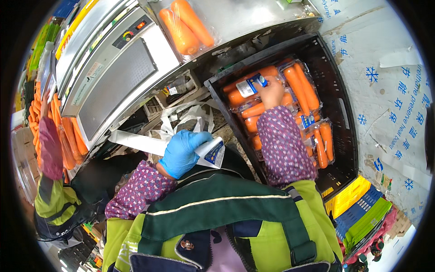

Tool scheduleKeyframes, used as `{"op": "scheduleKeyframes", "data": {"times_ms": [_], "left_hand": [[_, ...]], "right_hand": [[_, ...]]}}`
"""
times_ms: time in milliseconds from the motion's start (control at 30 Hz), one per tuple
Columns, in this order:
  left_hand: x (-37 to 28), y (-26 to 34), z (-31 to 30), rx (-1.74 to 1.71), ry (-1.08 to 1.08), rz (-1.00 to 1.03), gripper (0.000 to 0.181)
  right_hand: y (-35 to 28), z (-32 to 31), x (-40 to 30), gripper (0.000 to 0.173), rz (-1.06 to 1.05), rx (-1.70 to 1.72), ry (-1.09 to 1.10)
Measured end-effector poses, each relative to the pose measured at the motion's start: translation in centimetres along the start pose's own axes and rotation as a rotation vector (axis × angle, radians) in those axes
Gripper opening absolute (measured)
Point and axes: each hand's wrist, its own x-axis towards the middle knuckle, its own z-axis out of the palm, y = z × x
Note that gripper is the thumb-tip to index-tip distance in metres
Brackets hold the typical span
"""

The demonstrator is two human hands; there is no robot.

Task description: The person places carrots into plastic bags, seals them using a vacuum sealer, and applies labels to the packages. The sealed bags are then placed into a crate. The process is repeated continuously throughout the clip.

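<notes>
My left hand [181, 153], in a blue glove, grips a strip of printed labels [214, 153]. White backing paper [136, 141] trails from it to the left and down in loops. My right hand [271, 92] is bare and rests on a blue-and-white label [250, 85] on a wrapped carrot pack [238, 98]. Whether its fingers pinch the label or only press it is unclear. That pack lies in a black plastic crate [343, 136] with several other wrapped carrot packs [302, 85]. My right sleeve hides some of them.
A wrapping machine [117, 85] stands at the left, with another carrot pack [185, 27] on the metal table [244, 17] beside it. Loose carrots [66, 146] and a co-worker's arm [50, 146] are at far left. An insulated panel wall [384, 102] bounds the crate's right side.
</notes>
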Motion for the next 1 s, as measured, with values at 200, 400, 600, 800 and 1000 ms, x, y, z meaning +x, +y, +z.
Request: {"op": "scheduleKeyframes", "data": {"times_ms": [200, 400, 600, 800, 1000], "left_hand": [[0.2, -1.2, 1.1, -0.459, 0.006, -0.046, 0.027], [3.1, 2.4, -0.2, -1.020, 0.247, -0.396, 0.006], [3.0, 1.8, -0.3, -0.542, 0.198, -0.201, 0.011], [2.5, 3.2, -0.1, -0.538, 0.062, -0.263, 0.019], [2.6, 3.9, -0.9, -0.254, 0.002, -0.279, 0.018]], "right_hand": [[-1.3, -2.9, -1.9, 0.059, -0.072, -0.587, 0.218], [-11.3, -5.0, -11.7, 0.061, -0.006, 0.907, -0.788], [-13.7, -7.1, -14.8, 0.013, -0.260, 0.392, -0.299], [-13.4, -6.3, -15.8, 0.016, 0.070, 0.852, -0.267], [-11.6, -8.5, -16.7, 0.012, -0.467, 0.389, -0.117]]}}
